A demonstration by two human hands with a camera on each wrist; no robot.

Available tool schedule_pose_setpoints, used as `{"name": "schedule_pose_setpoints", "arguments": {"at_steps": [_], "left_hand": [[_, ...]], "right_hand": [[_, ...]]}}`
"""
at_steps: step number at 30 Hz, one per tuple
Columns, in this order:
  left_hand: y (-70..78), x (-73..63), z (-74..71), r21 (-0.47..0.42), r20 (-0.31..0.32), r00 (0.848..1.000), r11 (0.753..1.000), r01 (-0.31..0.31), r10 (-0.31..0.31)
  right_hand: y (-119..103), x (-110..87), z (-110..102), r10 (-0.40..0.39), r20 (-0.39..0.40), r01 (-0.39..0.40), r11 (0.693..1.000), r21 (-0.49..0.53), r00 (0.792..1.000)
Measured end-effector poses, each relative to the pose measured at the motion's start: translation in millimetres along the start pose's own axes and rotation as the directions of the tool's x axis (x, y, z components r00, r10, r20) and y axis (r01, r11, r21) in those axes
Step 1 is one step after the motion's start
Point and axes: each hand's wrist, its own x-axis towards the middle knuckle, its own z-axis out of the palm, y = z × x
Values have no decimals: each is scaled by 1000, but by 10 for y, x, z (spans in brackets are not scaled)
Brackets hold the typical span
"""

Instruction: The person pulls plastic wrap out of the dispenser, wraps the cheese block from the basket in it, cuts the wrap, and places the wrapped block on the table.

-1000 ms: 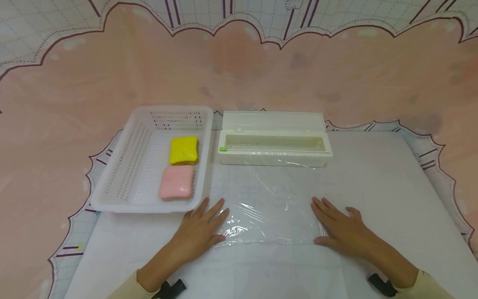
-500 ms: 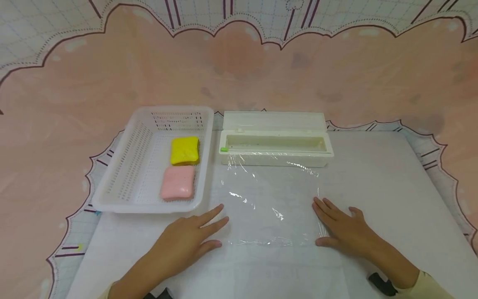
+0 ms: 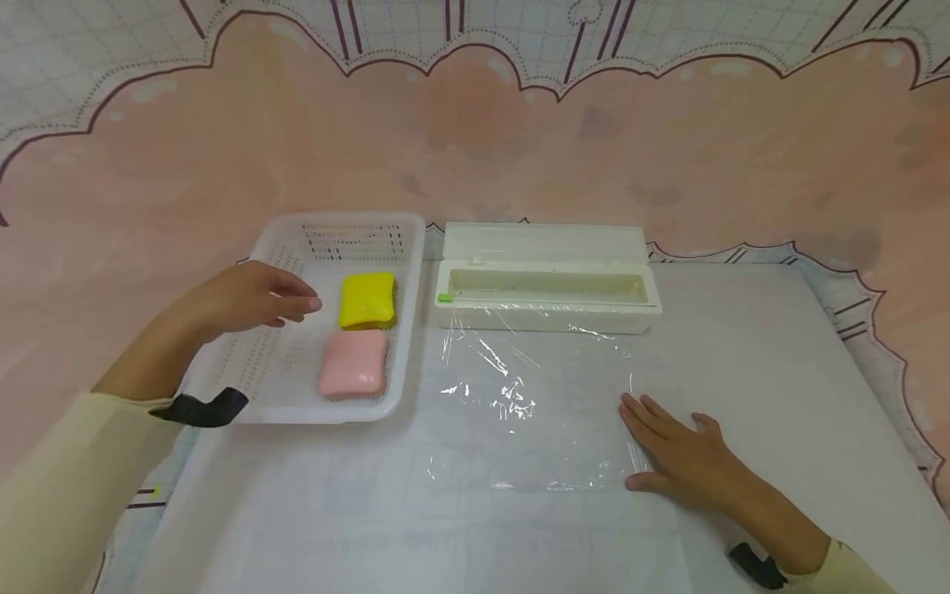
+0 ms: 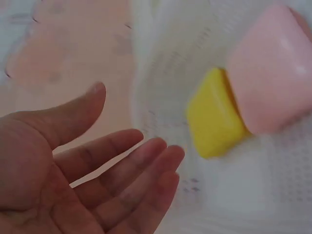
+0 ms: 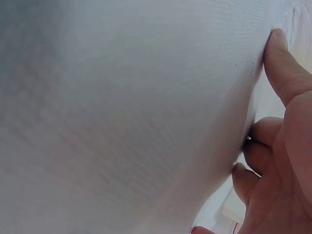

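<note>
My left hand [image 3: 256, 299] hovers over the left part of the white perforated basket [image 3: 223, 400], its fingers loosely bent and holding nothing. Just right of its fingertips in the head view lies a yellow block [image 3: 367, 300], soft-edged like a bar of soap. A similar pink block [image 3: 353, 364] sits in front of the yellow one. In the left wrist view the palm and spread thumb [image 4: 87, 109] face both blocks. A sheet of clear plastic wrap [image 3: 512, 404] lies spread on the white surface. My right hand [image 3: 679, 450] presses its right edge with straight fingers.
Behind the plastic wrap stands a long white dispenser box [image 3: 549, 320] with its lid [image 3: 545, 241] raised and a small green slider [image 3: 445, 298] at its left end. The wrap runs from its front. A white cloth [image 3: 750, 355] covers the table, over a patterned sheet [image 3: 475, 165].
My left hand has let go of the wrap's left edge and moved up and left over the basket. The wrap's left side has shifted slightly. My right hand has stayed in place.
</note>
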Motion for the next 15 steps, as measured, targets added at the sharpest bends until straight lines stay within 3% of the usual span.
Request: {"name": "schedule_pose_setpoints", "arguments": {"at_steps": [3,7,15], "left_hand": [[-167,191,-17,-96,129,990,993,73,-61],[-320,387,65,-164,263,959,974,154,-107],[-435,670,268,-230,376,911,935,269,-170]], "right_hand": [[-11,-3,-7,1,-1,-1,1000,2,1000],[-18,-1,-22,1,-6,-1,1000,6,1000],[-26,4,-30,2,-1,-2,1000,10,1000]]}}
